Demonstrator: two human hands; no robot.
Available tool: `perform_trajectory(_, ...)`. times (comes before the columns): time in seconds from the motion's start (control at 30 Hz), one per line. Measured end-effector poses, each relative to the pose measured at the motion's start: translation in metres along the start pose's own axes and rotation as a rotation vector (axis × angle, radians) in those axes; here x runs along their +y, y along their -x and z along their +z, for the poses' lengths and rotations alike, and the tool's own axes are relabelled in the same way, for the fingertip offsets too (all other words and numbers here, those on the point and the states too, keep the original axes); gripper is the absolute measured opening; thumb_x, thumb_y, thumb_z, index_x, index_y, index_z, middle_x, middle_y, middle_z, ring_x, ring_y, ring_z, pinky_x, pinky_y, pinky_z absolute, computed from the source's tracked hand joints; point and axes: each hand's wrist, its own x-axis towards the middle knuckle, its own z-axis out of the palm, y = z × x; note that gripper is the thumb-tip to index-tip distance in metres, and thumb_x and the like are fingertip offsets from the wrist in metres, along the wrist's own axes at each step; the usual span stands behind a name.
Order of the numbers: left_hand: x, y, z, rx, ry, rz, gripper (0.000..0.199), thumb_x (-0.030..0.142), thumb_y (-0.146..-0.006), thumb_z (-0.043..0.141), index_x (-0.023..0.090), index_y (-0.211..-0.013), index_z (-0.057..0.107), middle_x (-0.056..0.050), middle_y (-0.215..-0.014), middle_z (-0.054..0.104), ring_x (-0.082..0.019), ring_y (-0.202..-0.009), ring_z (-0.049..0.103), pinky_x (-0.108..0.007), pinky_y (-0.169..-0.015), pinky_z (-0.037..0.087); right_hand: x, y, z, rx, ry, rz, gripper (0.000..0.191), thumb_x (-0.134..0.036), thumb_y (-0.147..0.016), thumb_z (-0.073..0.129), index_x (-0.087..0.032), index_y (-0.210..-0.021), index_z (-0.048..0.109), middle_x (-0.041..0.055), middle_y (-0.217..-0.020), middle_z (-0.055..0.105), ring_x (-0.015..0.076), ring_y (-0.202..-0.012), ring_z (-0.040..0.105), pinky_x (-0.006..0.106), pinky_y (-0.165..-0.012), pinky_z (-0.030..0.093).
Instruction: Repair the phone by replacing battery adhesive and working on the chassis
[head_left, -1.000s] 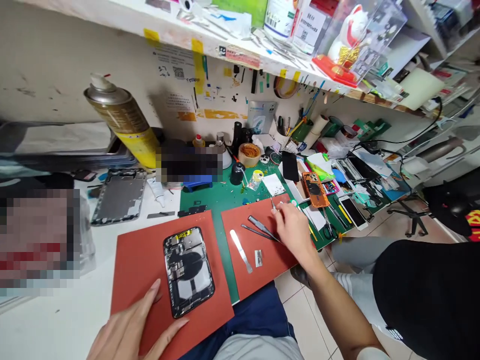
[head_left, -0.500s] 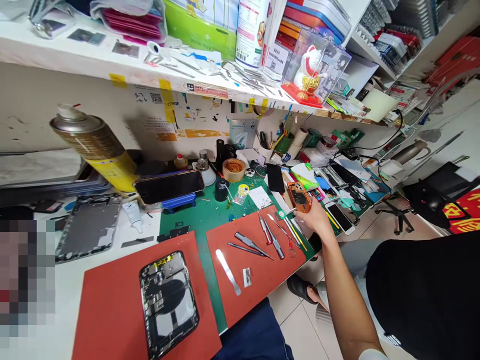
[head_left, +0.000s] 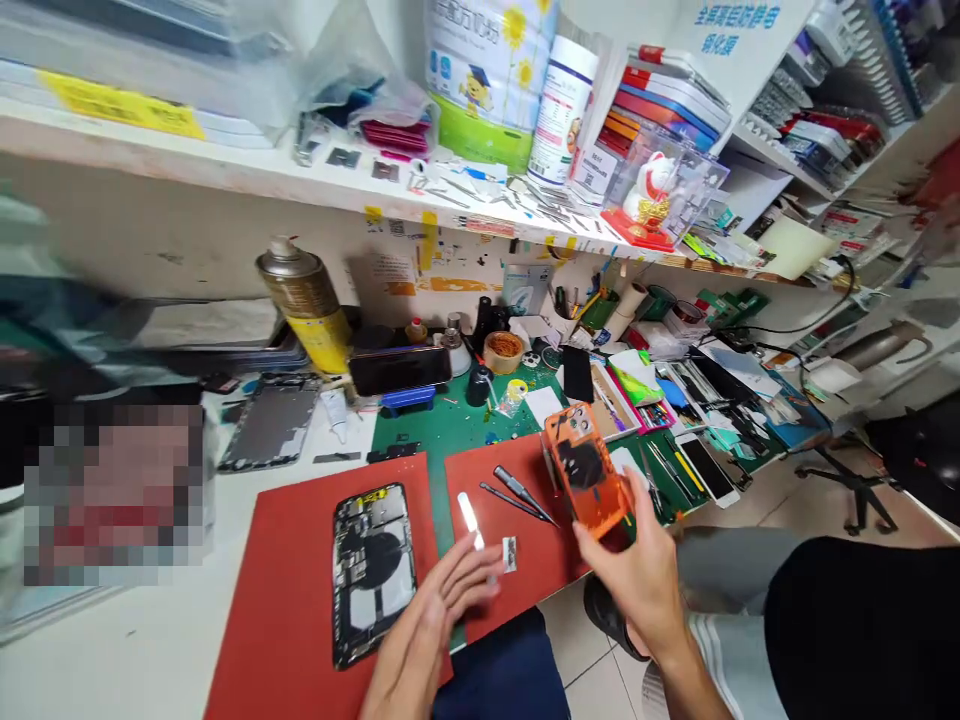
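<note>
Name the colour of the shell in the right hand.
The shell is orange with a dark middle; the head view shows it.

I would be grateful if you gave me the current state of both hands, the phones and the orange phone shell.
Left hand: open, blurred, nothing visibly gripped.
Right hand: closed on the orange shell.
Orange phone shell: gripped near its lower end, camera end away from the wearer.
Opened phone: lying on the left red mat, insides exposed.
Phone on blue stand: propped, screen dark.
White phone: lying face up, screen dark.
</note>
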Motion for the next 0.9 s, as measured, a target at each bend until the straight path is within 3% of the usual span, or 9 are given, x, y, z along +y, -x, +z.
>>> perform_trajectory(0.07, 0.011, -0.014, 0.025, -0.047, 0.302, -0.102, 0.072, 0.074, -0.103, 0.053, 0.026, -0.156, 0.064, -0.016, -0.150, 0.071, -0.037, -0.142, 0.064, -0.054, -0.122, 0.052, -0.018, 0.038, 0.011, 0.015, -0.070, -0.124, 0.090, -0.044, -0.090, 0.079, -0.018, -0.167, 0.040, 0.0188, -0.147, 0.071, 0.0352, -0.127, 0.076, 0.047, -0.104, 0.065)
perform_trajectory(0.17, 0.019, -0.029, 0.042, -0.104, 0.566, -0.169, 0.079, 0.078, -0.102, 0.052, 0.028, -0.164, 0.053, -0.015, -0.154, 0.068, -0.034, -0.147, 0.061, -0.053, -0.128, 0.044, -0.039, 0.080, 0.027, 0.005, -0.133, -0.241, 0.090, -0.035, -0.092, 0.078, -0.014, -0.169, 0.037, 0.0218, -0.151, 0.068, 0.0372, -0.130, 0.074, 0.048, -0.104, 0.066)
perform_trajectory(0.27, 0.022, -0.033, 0.041, -0.079, 0.725, -0.228, 0.073, 0.070, -0.107, 0.049, 0.026, -0.164, 0.053, -0.017, -0.149, 0.071, -0.037, -0.141, 0.066, -0.058, -0.123, 0.048, -0.047, 0.082, 0.032, -0.138, -0.206, -0.339, 0.087, -0.038, -0.094, 0.080, -0.014, -0.168, 0.041, 0.0203, -0.150, 0.068, 0.0368, -0.132, 0.073, 0.046, -0.104, 0.066)
perform_trajectory(0.33, 0.023, -0.032, 0.032, -0.037, 0.768, -0.270, 0.066, 0.061, -0.110, 0.050, 0.024, -0.164, 0.053, -0.018, -0.145, 0.073, -0.039, -0.136, 0.069, -0.060, -0.121, 0.050, -0.044, 0.054, 0.032, -0.194, -0.200, -0.312, 0.069, -0.046, -0.098, 0.075, -0.016, -0.157, 0.056, 0.0181, -0.143, 0.074, 0.0347, -0.126, 0.076, 0.043, -0.101, 0.066)
perform_trajectory(0.4, 0.023, -0.029, 0.018, 0.006, 0.762, -0.286, 0.061, 0.053, -0.111, 0.054, 0.027, -0.166, 0.050, -0.017, -0.144, 0.075, -0.039, -0.132, 0.072, -0.061, -0.119, 0.051, -0.037, 0.004, 0.031, -0.122, -0.094, -0.160, 0.048, -0.051, -0.105, 0.061, -0.017, -0.138, 0.071, 0.0178, -0.131, 0.079, 0.0331, -0.117, 0.078, 0.043, -0.097, 0.066)
perform_trajectory(0.53, 0.026, -0.014, -0.007, 0.010, 0.737, -0.262, 0.060, 0.046, -0.110, 0.059, 0.035, -0.168, 0.045, -0.012, -0.141, 0.077, -0.037, -0.128, 0.075, -0.060, -0.119, 0.051, -0.020, -0.119, 0.040, -0.049, 0.147, 0.064, 0.057, -0.053, -0.099, 0.065, -0.010, -0.135, 0.071, 0.0272, -0.132, 0.075, 0.0423, -0.127, 0.070, 0.056, -0.110, 0.054)
perform_trajectory(0.63, 0.034, -0.001, -0.017, 0.016, 0.731, -0.259, 0.058, 0.046, -0.111, 0.055, 0.033, -0.167, 0.048, -0.013, -0.140, 0.078, -0.037, -0.125, 0.077, -0.060, -0.118, 0.051, -0.011, -0.189, 0.062, -0.081, 0.224, 0.168, 0.070, -0.056, -0.092, 0.074, -0.002, -0.137, 0.068, 0.0361, -0.130, 0.072, 0.0498, -0.128, 0.068, 0.061, -0.109, 0.051)
perform_trajectory(0.73, 0.042, 0.005, -0.021, 0.016, 0.741, -0.307, 0.060, 0.053, -0.111, 0.051, 0.025, -0.164, 0.053, -0.016, -0.141, 0.076, -0.038, -0.121, 0.078, -0.060, -0.115, 0.053, -0.003, -0.227, 0.085, -0.133, 0.271, 0.267, 0.079, -0.056, -0.085, 0.081, 0.005, -0.134, 0.067, 0.0442, -0.128, 0.069, 0.0549, -0.126, 0.068, 0.063, -0.105, 0.052)
perform_trajectory(0.9, 0.043, 0.007, -0.029, 0.030, 0.752, -0.284, 0.062, 0.058, -0.109, 0.054, 0.026, -0.163, 0.054, -0.017, -0.143, 0.075, -0.038, -0.121, 0.077, -0.058, -0.114, 0.054, 0.016, -0.253, 0.109, -0.177, 0.294, 0.331, 0.076, -0.051, -0.076, 0.088, 0.001, -0.129, 0.072, 0.0428, -0.126, 0.071, 0.0556, -0.122, 0.069, 0.064, -0.101, 0.054)
